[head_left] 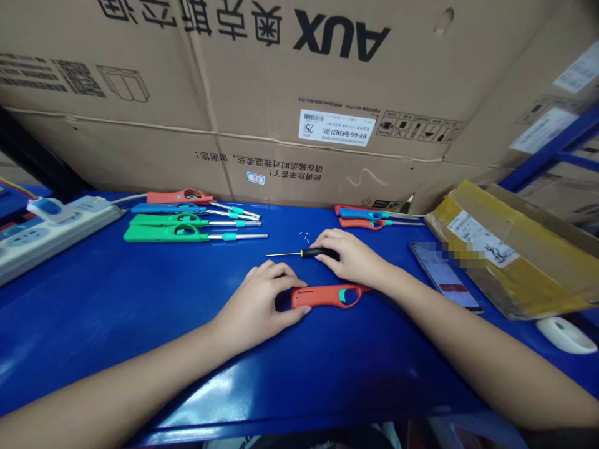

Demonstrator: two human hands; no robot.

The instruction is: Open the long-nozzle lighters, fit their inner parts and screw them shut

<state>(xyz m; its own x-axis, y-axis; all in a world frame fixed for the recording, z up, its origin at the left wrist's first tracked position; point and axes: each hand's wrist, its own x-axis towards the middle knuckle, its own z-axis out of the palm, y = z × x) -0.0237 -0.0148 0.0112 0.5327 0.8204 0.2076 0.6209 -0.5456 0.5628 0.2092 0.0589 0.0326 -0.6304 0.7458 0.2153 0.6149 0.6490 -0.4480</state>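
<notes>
On the blue table an orange gas lighter (322, 295) lies flat, with a teal trigger in its loop. My left hand (266, 296) has its thumb and fingers closed round the lighter's left end. Just above it, my right hand (349, 254) grips the black handle of a small screwdriver (306, 253), whose thin shaft points left. My right wrist covers the far end of the orange lighter. Several tiny pale pieces, perhaps screws (305, 236), lie beside the right fingertips.
Several lighters lie at the back left, among them a green lighter (159, 234). Others, including an orange lighter (362, 222), sit back right. A power strip (60, 231) is at left. A phone (442, 274), a yellow-taped box (515, 262) and a white mouse (566, 335) stand right. A large carton (262, 93) walls the back.
</notes>
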